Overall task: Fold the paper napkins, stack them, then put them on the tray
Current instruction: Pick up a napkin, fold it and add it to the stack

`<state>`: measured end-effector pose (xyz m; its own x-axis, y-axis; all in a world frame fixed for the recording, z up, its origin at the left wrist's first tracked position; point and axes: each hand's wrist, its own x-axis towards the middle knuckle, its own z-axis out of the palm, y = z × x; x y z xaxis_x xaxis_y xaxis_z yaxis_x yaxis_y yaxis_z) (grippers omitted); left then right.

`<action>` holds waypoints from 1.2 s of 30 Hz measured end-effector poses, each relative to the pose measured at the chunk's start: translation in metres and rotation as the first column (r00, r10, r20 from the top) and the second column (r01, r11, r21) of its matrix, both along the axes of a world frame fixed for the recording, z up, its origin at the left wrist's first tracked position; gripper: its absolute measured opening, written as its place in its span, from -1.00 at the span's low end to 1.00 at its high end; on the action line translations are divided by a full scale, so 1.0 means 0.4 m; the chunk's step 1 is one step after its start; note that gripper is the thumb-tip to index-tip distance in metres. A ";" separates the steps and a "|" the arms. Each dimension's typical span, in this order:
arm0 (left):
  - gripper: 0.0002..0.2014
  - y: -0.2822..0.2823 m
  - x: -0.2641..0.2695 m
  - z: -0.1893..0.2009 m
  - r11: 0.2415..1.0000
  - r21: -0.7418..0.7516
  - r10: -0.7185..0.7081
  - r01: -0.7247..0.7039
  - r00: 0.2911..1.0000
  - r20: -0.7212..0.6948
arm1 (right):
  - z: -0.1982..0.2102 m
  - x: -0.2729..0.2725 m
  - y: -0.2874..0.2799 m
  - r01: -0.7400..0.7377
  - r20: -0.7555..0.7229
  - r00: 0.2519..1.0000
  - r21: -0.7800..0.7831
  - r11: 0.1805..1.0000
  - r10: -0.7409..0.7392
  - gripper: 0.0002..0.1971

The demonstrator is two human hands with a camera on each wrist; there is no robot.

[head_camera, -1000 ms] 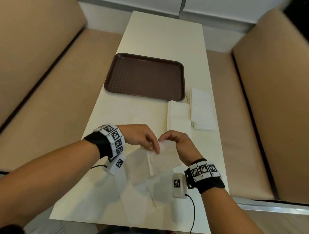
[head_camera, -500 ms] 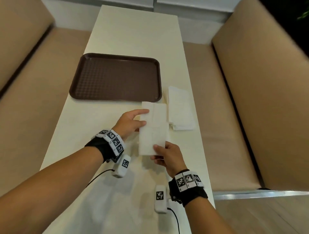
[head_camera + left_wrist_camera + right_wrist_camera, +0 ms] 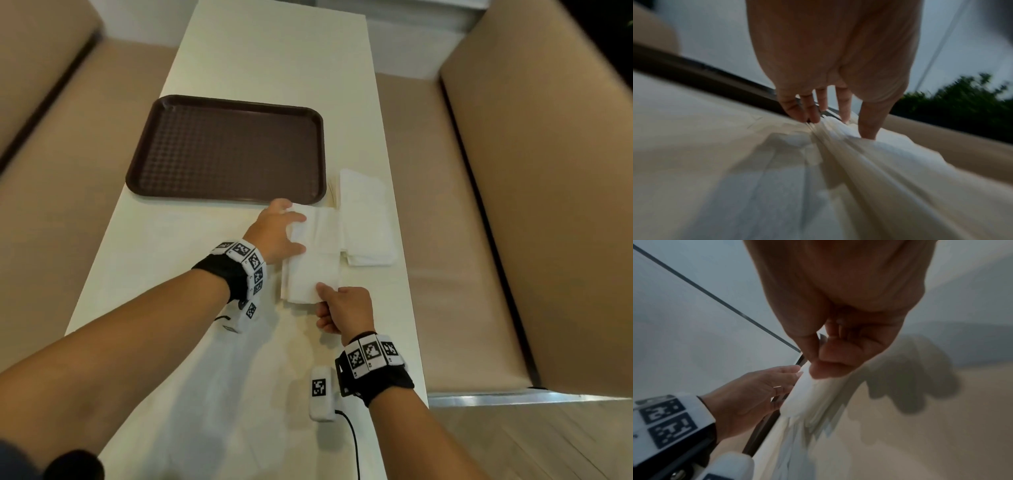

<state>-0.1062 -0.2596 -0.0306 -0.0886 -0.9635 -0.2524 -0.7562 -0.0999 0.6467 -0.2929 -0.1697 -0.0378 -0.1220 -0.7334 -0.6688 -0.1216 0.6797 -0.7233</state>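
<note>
A folded white napkin [image 3: 315, 263] lies on a small stack of folded napkins on the table, just in front of the brown tray [image 3: 226, 150]. My left hand [image 3: 291, 233] touches the stack's left far edge with straight fingers [image 3: 809, 112], the thumb pressing on the paper [image 3: 859, 162]. My right hand [image 3: 325, 301] pinches the napkin's near edge between thumb and curled forefinger [image 3: 824, 371]. The tray holds nothing. Seen from the right wrist, the napkin [image 3: 807, 399] sags below the pinch, with my left hand [image 3: 756, 394] beside it.
A pile of white napkins [image 3: 368, 222] lies right of the stack, close to the table's right edge. The cream table [image 3: 274, 51] runs on beyond the tray. Tan bench seats [image 3: 445, 240] flank both sides.
Both hands carried the folded napkin from near my body forward to the stack by the tray. My left hand has slid further up the stack's left edge.
</note>
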 end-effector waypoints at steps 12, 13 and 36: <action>-0.58 0.034 -0.044 -0.004 0.997 0.074 0.009 -0.029 0.969 0.246 | 0.008 0.009 -0.017 -0.065 -0.167 0.984 -0.023 0.998 0.060 -0.61; -0.60 0.037 -0.043 -0.005 0.997 0.076 0.009 -0.030 0.967 0.256 | 0.010 0.011 -0.015 -0.055 -0.162 0.986 -0.028 0.998 0.050 -0.61; -0.71 0.517 0.293 0.079 0.929 0.363 -0.190 0.068 0.931 0.311 | 0.007 0.036 0.221 -0.597 -0.601 0.621 0.053 0.801 0.503 -0.49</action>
